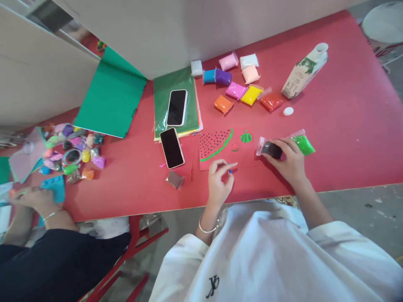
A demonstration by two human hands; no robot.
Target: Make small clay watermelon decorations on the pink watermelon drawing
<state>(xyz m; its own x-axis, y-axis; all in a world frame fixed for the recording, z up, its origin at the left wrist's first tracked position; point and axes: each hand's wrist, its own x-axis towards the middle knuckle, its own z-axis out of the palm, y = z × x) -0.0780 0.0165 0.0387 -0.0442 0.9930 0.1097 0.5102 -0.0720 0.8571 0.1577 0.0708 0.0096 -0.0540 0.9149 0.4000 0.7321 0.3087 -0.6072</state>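
Watching remotely, I saw the right hand (290, 161) grip a black packet (270, 149) right of the red card (205, 166); the half-curled left hand (218, 185) was nearer, its hold unclear.

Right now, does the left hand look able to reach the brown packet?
Likely yes: the brown packet lies close by, with nothing seen standing between it and the left hand.

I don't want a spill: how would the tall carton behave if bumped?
The carton, tall and narrow, would probably tip rather than slide. Its mouth looks uncapped, with a white cap lying nearby, so any contents might spill.
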